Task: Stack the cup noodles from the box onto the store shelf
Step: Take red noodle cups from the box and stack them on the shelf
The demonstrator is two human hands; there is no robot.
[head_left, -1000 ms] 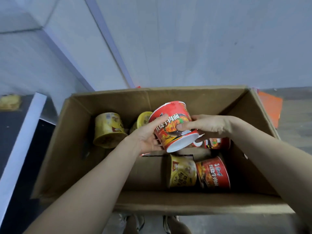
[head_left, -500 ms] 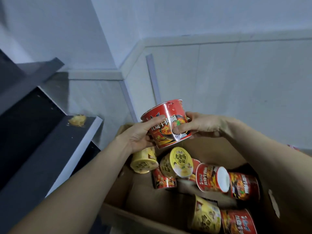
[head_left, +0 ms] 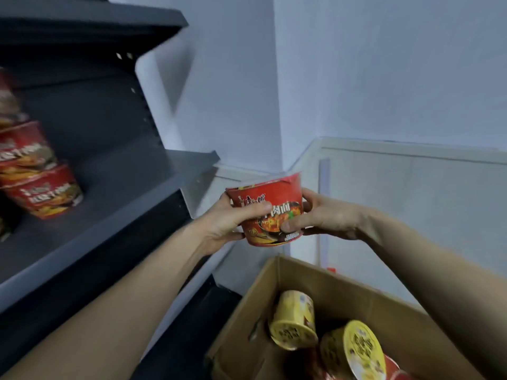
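Observation:
I hold a red cup noodle (head_left: 270,202) upright in mid-air between both hands, above the box and just right of the shelf's end. My left hand (head_left: 227,220) grips its left side with the thumb across the front. My right hand (head_left: 322,218) grips its right side and base. The dark grey store shelf (head_left: 131,193) runs along the left. A stack of red cup noodles (head_left: 35,174) stands on it at the far left, blurred. The open cardboard box (head_left: 263,294) sits low on the right with yellow cups (head_left: 295,322) lying inside.
An upper shelf board (head_left: 90,20) overhangs at top left. A lower shelf level (head_left: 175,319) lies dark beneath my left arm. Pale walls meet in a corner behind the cup, with a grey tiled band lower on the right.
Both hands have lifted the red cup out of the box and turned it from tilted to upright. My view has swung up and left, bringing the shelf and its stacked cups into sight.

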